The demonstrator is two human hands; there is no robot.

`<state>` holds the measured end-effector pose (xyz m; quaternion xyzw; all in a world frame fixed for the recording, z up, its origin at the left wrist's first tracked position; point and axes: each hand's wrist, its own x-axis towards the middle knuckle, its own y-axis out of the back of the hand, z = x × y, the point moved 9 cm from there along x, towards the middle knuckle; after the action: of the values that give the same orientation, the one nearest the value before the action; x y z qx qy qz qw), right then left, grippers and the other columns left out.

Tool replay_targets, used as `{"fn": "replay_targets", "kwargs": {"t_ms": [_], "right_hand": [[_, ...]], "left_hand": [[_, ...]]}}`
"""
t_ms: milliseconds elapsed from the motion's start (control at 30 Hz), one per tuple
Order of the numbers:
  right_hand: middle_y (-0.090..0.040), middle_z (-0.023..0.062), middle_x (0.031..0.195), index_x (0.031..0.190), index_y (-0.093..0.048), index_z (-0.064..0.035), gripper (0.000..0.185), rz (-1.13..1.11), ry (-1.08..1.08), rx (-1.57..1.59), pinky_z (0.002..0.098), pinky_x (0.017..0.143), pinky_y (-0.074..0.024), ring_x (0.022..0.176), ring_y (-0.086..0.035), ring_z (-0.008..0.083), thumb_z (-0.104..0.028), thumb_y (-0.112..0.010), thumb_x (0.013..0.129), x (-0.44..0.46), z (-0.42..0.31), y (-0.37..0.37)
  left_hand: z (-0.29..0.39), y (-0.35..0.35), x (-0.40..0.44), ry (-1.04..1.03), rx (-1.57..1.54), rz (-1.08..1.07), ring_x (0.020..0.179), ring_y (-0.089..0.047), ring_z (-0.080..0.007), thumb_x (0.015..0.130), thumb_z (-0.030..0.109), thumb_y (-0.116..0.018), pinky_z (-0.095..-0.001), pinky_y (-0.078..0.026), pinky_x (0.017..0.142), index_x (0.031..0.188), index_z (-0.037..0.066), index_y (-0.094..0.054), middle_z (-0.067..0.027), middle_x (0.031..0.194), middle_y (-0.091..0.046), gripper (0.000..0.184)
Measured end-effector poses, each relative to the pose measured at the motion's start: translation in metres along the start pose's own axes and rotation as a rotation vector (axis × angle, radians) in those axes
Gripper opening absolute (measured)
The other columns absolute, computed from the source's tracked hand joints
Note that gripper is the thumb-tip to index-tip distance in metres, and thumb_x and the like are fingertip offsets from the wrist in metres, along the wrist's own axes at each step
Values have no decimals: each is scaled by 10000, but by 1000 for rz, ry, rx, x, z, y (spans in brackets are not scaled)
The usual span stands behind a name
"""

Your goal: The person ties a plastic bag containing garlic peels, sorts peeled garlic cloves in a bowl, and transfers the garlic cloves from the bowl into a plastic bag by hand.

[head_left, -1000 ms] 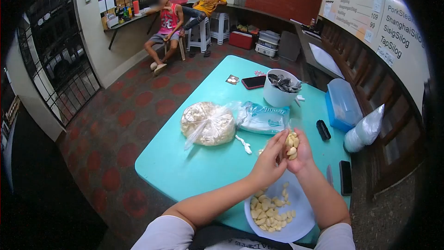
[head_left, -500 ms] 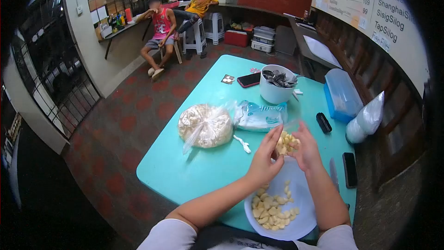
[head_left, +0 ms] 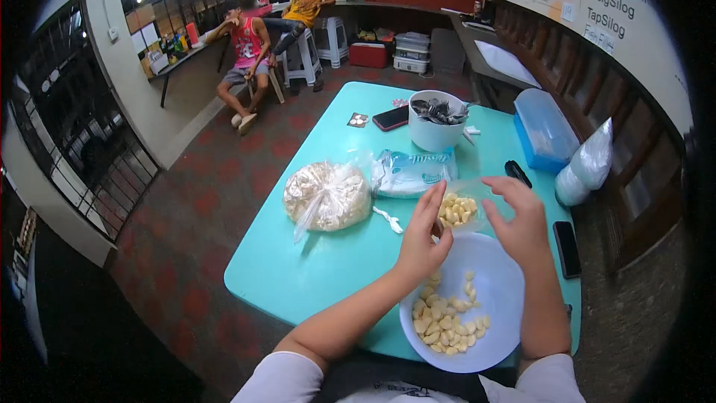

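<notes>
A clear plastic bag of peeled garlic cloves (head_left: 456,210) is between my hands, just beyond the bowl's far rim. My left hand (head_left: 425,237) is at its left side, fingers stretched up along the film and thumb bent in, seemingly gripping the edge. To the right, my right hand (head_left: 516,216) has its fingers curved and spread from the thumb; the fingertips are close to the bag's upper edge, and contact is unclear. Below my wrists stands a white bowl (head_left: 496,306), with loose garlic cloves (head_left: 441,322) gathered on its left side.
On the turquoise table (head_left: 298,276) are a tied bag of pale contents (head_left: 327,195), a wipes pack (head_left: 414,173), twisted white plastic (head_left: 388,219), a cutlery tub (head_left: 436,132), phones (head_left: 567,249), a blue box (head_left: 546,130) and a wrapped roll (head_left: 585,164). Two people (head_left: 248,48) sit beyond.
My right hand has opened wider and moved right, off the garlic cloves. The left hand stays beside the bag. The whole view has shifted slightly.
</notes>
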<state>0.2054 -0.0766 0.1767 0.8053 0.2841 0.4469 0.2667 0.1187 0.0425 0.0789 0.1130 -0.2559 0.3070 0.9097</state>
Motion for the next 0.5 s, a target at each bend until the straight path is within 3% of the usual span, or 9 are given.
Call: {"fn": "replay_targets", "kwargs": {"t_ms": [67,167,267,367,500], "right_hand": [[-695,181,1030,1073,-701,-38,245,-23,-28,200,399,825,-535,929,-671,365,-106,-662,842,-9,-10,14],[-696,188,1011,1052,-704,-32,247,-613,-82,284,411,822,-534,909,-677,344,-164,-668,846,-45,-21,-36],[-697,185,1001,1103,-685,-34,333,-841,-27,-85,418,827,-530,912,-680,321,-250,-673,850,-97,42,-80],[-698,150,1002,1205,-635,-41,409,-844,-193,-167,396,840,-525,910,-676,286,-248,-669,853,-113,93,-91],[-700,165,1036,1234,-623,-63,456,-902,-380,57,426,865,-519,953,-671,322,-334,-660,869,-114,109,-113]], "left_hand": [[1,-4,-2,-19,26,-8,711,-532,-99,781,-92,-549,-234,-486,663,1526,75,-333,-155,1506,-385,794],[-2,-4,-3,-2,-2,-19,737,-496,-57,786,-81,-559,-211,-461,681,1534,82,-325,-117,1496,-378,801],[-3,-4,-4,-29,36,-3,728,-487,-56,785,-82,-563,-210,-460,677,1533,82,-329,-118,1485,-386,801],[-6,-6,-4,-3,12,-13,758,-495,-50,783,-105,-552,-202,-465,689,1534,95,-333,-114,1496,-368,807],[-6,-8,-3,-4,-49,-30,777,-503,-42,784,-118,-542,-199,-472,691,1534,103,-336,-109,1510,-346,809]]}}
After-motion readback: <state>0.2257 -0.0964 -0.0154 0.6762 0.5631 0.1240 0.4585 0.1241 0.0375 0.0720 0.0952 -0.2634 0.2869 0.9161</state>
